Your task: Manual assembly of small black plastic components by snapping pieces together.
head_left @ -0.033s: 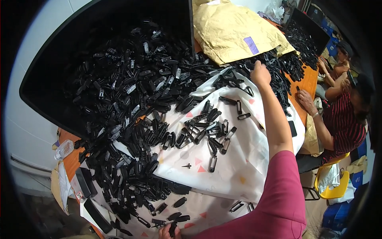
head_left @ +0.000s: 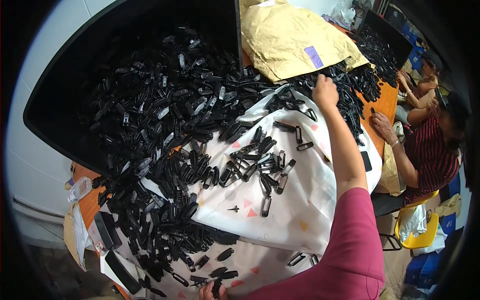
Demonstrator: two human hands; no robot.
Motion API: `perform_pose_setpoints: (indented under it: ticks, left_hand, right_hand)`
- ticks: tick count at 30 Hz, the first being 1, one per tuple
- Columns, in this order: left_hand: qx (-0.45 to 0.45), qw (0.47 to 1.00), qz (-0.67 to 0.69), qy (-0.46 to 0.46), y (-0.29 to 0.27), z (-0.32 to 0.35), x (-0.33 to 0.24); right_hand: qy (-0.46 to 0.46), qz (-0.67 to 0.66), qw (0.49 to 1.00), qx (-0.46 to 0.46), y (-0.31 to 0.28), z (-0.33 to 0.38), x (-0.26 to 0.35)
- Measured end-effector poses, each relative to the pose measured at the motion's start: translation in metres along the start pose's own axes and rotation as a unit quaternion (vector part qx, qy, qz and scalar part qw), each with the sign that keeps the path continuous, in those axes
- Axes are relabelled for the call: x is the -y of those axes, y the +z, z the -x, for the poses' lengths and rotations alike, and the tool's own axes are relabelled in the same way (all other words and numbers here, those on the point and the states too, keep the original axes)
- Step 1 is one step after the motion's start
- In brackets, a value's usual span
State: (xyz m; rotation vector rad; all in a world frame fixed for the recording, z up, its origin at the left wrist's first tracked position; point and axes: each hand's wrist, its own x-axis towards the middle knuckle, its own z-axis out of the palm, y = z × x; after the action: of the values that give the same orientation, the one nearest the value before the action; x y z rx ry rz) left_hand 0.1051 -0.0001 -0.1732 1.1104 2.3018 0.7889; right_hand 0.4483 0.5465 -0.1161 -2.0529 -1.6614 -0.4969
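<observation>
My left hand (head_left: 214,290), at the bottom edge, is closed on a small black plastic piece (head_left: 217,287); part of the hand lies outside the picture. My right arm stretches far forward. Its hand (head_left: 325,92) is at the heap of black plastic strips (head_left: 350,107) beside the yellow paper bag (head_left: 300,42). The right fingers look curled, and what they hold, if anything, is hidden. Between the hands, several black oblong frames (head_left: 266,205) lie scattered on a white cloth (head_left: 235,200) with coloured triangles.
A big black bin (head_left: 65,65) on its side spills a large pile of black plastic pieces (head_left: 165,115). At left are a clear plastic bottle (head_left: 80,189) and long black-and-white boxes (head_left: 122,270). Right of the table, a co-worker in a striped shirt (head_left: 432,155) sits near a yellow chair (head_left: 419,235).
The whole view has shifted very slightly. Both hands stay where they were, and no piece has visibly moved.
</observation>
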Motion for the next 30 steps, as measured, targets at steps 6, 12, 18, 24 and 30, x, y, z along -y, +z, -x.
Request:
perform_pose_setpoints:
  ticks: [6,12,18,24,30]
  left_hand:
    - [-0.008,0.999,-0.015,0.037,0.0,-0.004,-0.001]
    - [-0.068,0.993,-0.027,0.098,0.006,0.0,0.007]
    - [-0.077,0.99,0.006,0.119,0.01,-0.001,0.017]
    - [-0.037,0.998,-0.022,0.054,0.001,-0.005,-0.009]
    - [-0.043,0.996,-0.022,0.074,0.007,-0.001,0.02]
  right_hand:
    - [-0.092,-0.162,0.948,0.258,0.022,0.032,0.045]
    - [-0.111,-0.164,0.938,0.284,0.023,0.034,0.062]
    - [-0.092,-0.119,0.952,0.268,0.021,0.035,0.066]
    - [-0.116,-0.191,0.938,0.266,0.049,0.029,0.04]
    - [-0.119,-0.162,0.942,0.268,0.024,0.034,0.067]
